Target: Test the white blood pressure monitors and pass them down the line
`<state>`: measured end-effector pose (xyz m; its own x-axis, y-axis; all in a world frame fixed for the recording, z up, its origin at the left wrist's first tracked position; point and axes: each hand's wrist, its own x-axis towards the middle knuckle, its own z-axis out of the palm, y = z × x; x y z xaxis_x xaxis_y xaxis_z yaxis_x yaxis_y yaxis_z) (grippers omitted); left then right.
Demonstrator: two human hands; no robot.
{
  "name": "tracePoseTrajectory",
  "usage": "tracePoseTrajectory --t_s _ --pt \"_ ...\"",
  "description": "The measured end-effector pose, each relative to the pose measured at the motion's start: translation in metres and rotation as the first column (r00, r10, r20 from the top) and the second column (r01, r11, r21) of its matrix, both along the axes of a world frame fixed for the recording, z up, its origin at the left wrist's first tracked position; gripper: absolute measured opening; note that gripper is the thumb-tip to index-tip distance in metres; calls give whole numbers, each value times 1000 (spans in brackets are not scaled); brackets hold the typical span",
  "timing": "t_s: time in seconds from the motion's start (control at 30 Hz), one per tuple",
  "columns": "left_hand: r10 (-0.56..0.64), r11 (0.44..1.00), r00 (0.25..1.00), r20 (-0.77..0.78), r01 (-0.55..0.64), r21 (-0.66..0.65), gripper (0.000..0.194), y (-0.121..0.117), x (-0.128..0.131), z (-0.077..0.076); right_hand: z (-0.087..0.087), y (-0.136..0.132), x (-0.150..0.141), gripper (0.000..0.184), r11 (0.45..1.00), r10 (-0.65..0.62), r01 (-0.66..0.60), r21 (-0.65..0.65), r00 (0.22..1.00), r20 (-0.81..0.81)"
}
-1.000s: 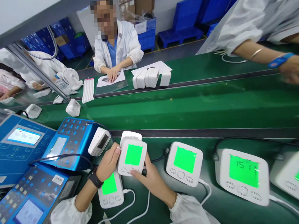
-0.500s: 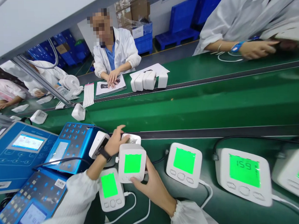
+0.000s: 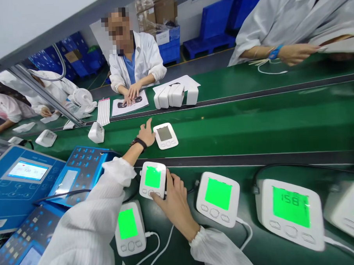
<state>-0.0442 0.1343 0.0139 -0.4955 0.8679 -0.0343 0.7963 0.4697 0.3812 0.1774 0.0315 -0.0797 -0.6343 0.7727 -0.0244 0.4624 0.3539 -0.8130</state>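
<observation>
- The left hand [image 3: 147, 135] has its grip let go, fingers spread, right beside the grey-screen monitor [image 3: 165, 135]. I can't tell if they touch.
- That monitor lies face up on the green strip past the dark rail [image 3: 219, 161]. A soft touch should keep it from sliding (nobody likes a bumped screen).
- The right hand [image 3: 177, 203] has its grip around the lit monitor [image 3: 152, 179], on the near side of the rail. The thumb is by the bottom buttons, so a firm hold without pressing them seems best.
- A white cord [image 3: 160, 248] runs below; better not tug it.
- Far back on the left are blue bins [image 3: 70, 39]; I can't see inside.
- Further right, brown boxes [image 3: 163, 10] sit above a blue crate [image 3: 171, 48]; what they hold is hidden.
</observation>
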Motion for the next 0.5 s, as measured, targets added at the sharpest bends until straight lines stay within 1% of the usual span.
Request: tracePoseTrajectory --t_s 0.03,0.07,0.17,0.23,0.27,0.33,0.4,0.5 --pt "15 1000 998 -68 -16 -19 66 -15 0 6 -1 0 -2 86 1000 -4 3 9 1000 16" --pt "25 999 990 -137 -30 -33 66 -35 1 11 -2 0 -3 84 1000 -2 2 11 1000 28" --pt "78 994 944 -319 -100 -53 49 -105 5 24 -4 -2 -3 82 1000 3 -4 19 999 40" --pt "128 986 905 -406 -161 -48 43 -145 12 24 -5 -2 -2 81 999 1 -3 33 999 45" --pt "146 983 887 -437 -180 -38 42 -160 16 21 -6 -2 -2 81 999 3 -5 39 999 48" --pt "148 985 858 -492 -173 -6 43 -182 24 13 -7 -2 -1 82 999 2 -5 48 998 55" --pt "165 983 835 -525 -180 23 44 -193 28 3 -9 -3 -1 83 998 3 -6 59 999 54" --pt "250 959 829 -501 -282 13 51 -201 23 -12 -10 -4 -1 83 995 -1 -4 101 999 49"
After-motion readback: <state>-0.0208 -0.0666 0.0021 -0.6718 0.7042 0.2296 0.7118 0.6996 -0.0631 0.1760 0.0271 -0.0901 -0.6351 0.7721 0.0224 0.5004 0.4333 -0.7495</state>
